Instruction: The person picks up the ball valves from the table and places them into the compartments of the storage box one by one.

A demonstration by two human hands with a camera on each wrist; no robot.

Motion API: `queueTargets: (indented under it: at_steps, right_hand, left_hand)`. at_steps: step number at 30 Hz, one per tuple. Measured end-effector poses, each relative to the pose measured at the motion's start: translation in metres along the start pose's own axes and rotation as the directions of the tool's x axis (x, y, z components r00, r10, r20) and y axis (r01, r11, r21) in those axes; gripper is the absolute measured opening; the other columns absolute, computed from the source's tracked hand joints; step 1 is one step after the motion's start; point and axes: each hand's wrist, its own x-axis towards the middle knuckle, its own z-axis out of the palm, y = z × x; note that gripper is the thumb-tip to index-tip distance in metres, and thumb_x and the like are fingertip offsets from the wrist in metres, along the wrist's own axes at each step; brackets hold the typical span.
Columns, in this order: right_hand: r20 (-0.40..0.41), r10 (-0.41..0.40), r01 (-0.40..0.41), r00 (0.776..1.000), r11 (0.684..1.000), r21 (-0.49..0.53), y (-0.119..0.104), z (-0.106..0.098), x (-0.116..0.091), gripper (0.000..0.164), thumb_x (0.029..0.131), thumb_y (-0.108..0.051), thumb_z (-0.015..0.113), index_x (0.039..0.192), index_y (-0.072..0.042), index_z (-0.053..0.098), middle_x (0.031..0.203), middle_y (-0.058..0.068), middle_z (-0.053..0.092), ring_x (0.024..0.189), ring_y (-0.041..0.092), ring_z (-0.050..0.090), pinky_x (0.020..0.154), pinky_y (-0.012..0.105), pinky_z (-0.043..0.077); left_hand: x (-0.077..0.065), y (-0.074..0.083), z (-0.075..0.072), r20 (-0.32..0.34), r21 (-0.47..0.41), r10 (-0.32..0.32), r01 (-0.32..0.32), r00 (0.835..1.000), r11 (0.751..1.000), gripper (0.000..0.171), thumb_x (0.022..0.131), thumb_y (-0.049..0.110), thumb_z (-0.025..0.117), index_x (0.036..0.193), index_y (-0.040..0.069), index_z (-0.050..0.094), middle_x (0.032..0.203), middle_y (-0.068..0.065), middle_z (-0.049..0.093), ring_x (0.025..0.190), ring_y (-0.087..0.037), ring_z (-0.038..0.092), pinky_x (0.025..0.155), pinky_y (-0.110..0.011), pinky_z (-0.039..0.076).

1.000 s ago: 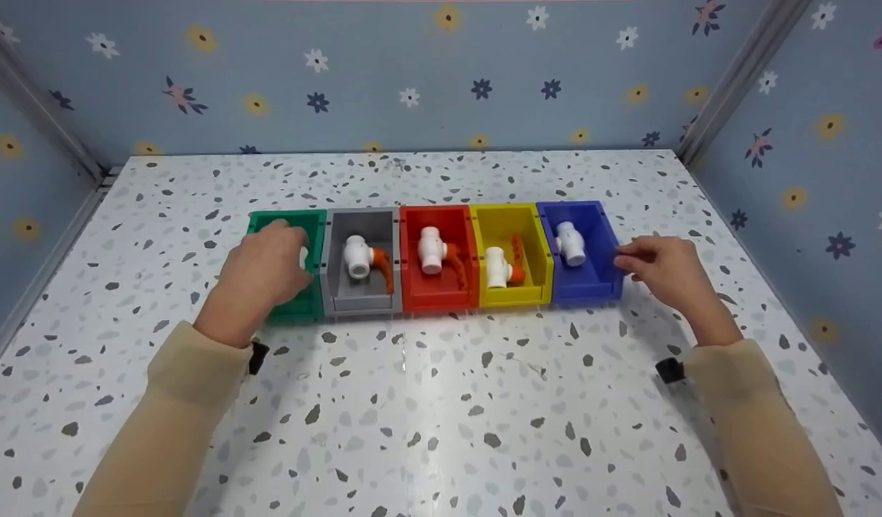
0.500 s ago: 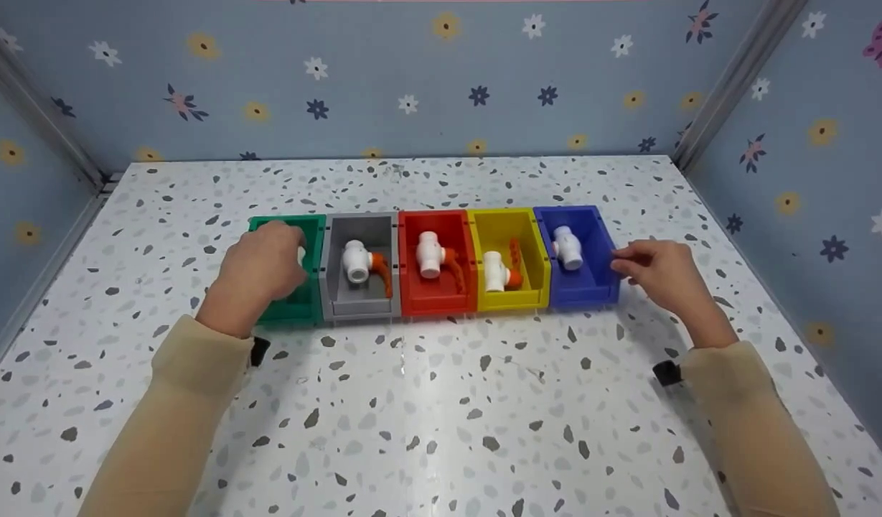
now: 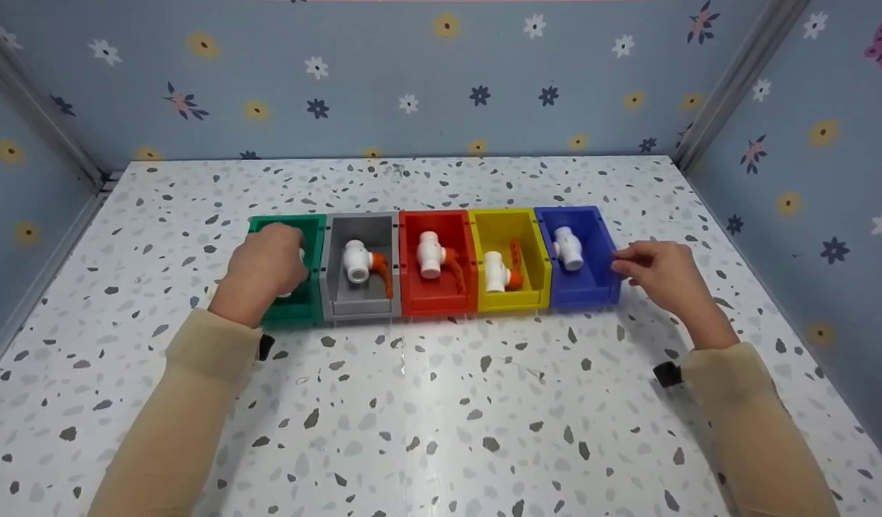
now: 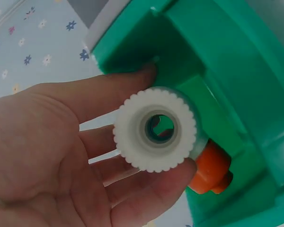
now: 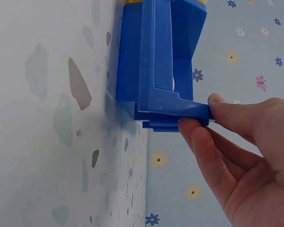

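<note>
In the green bin [image 3: 313,309], at the left end of the row, my left hand [image 3: 265,266] reaches down from above. Its thumb and fingers grip a white ball valve [image 4: 154,130] with an orange handle [image 4: 212,168], the ribbed open end facing the wrist camera. From the head view the hand covers most of this valve. At the other end, my right hand [image 3: 659,269] pinches the side rim of the blue bin [image 5: 156,90] between thumb and fingers. A white valve [image 3: 568,248] lies inside that blue bin.
Between those two stand the grey bin [image 3: 362,309], red bin [image 3: 438,305] and yellow bin [image 3: 514,300], joined in one row. Each holds a white valve with an orange handle. Flower-patterned panels [image 3: 383,72] enclose the speckled table [image 3: 441,416] behind and at the sides.
My left wrist and forearm have shifted slightly to the right, with the hand still in the green bin. The right hand keeps its pinch on the blue bin's rim.
</note>
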Motion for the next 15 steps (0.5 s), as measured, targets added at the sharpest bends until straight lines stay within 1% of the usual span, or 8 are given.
queueTargets:
  at_steps: [6,10,15]
  right_hand:
    - [0.001,-0.007,0.007,1.000,1.000,0.000,0.001,0.000,-0.001,0.025,0.097,-0.017,0.068,0.116,-0.002,0.072,0.103,0.017,0.071,0.086,0.027,0.069,0.067,0.023,0.054]
    - [0.001,-0.007,0.007,1.000,1.000,-0.004,0.001,0.000,-0.001,0.025,0.097,-0.016,0.068,0.116,-0.002,0.072,0.102,0.017,0.072,0.086,0.027,0.069,0.067,0.023,0.054]
    - [0.008,-0.004,0.004,1.000,1.000,0.005,0.001,-0.001,0.000,0.024,0.097,-0.015,0.067,0.116,-0.001,0.072,0.102,0.017,0.072,0.087,0.028,0.070,0.067,0.023,0.054]
  left_hand:
    - [0.005,-0.005,0.009,-0.002,0.022,-0.001,0.001,1.000,1.000,0.028,0.095,0.003,0.057,0.121,-0.009,0.057,0.110,-0.025,0.056,0.086,-0.035,0.057,0.075,-0.049,0.052]
    - [0.007,-0.007,0.015,-0.002,0.050,0.017,-0.017,1.000,0.999,0.024,0.093,0.000,0.058,0.115,-0.009,0.059,0.103,-0.024,0.056,0.081,-0.035,0.056,0.071,-0.045,0.050]
    - [0.008,-0.008,0.019,0.000,0.080,0.020,-0.020,1.000,0.997,0.025,0.092,0.000,0.058,0.115,-0.010,0.058,0.102,-0.023,0.055,0.082,-0.035,0.054,0.072,-0.046,0.049]
